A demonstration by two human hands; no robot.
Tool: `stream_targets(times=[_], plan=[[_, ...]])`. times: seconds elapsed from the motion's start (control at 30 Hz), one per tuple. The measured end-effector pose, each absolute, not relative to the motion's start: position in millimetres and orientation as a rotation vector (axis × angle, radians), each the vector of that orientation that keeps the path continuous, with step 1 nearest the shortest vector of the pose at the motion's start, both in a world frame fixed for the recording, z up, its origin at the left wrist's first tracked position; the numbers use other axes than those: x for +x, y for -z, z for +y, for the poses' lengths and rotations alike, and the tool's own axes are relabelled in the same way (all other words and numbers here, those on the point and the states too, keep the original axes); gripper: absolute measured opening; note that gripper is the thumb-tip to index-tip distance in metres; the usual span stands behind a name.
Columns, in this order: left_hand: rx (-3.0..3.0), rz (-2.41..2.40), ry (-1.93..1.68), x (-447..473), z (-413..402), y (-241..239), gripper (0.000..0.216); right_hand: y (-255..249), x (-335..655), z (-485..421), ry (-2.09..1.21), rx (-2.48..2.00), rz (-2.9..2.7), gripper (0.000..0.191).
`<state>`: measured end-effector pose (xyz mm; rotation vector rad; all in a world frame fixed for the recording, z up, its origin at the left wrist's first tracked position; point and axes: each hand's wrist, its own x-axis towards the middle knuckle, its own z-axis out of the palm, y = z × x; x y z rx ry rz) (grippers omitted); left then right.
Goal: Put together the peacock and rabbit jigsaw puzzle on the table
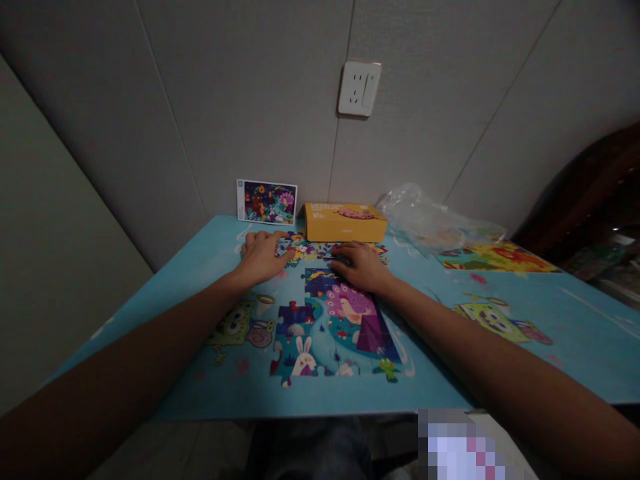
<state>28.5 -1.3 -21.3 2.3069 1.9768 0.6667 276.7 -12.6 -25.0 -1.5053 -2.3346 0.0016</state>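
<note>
A partly joined jigsaw puzzle [345, 333] lies flat on the blue table, showing a pink peacock, a white rabbit and a winding stream. Its left side has an uneven, stepped edge. Behind it spreads a band of loose puzzle pieces [313, 252], many of them overlapping. My left hand [264, 256] rests at the left end of these pieces, fingers apart and thumb stretched toward them. Over their right part lies my right hand [364, 267], palm down, its fingers loosely bent and thumb apart. No piece is visibly held in either hand; the undersides of the fingers are hidden.
A picture card [270, 203] leans on the wall at the back left. Beside it stands a yellow box [345, 223]. Clear plastic bag [430, 217] and a yellow-orange picture sheet [500, 258] lie back right. The tablecloth [200, 267] carries printed cartoon figures.
</note>
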Motion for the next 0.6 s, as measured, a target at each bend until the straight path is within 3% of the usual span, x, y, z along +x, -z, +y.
stream_targets(times=[0.13,0.37,0.6], plan=[[2.529,1.723,-0.618,30,-6,20,0.046,24,278,-11,0.013,-1.477,-2.303,0.028],[2.603,1.618,-0.441,31,-8,25,0.034,27,278,-9,-0.028,-1.494,-2.294,0.035],[2.718,1.396,-0.484,33,-17,15,0.055,25,275,-12,-0.035,-1.442,-2.222,0.034]])
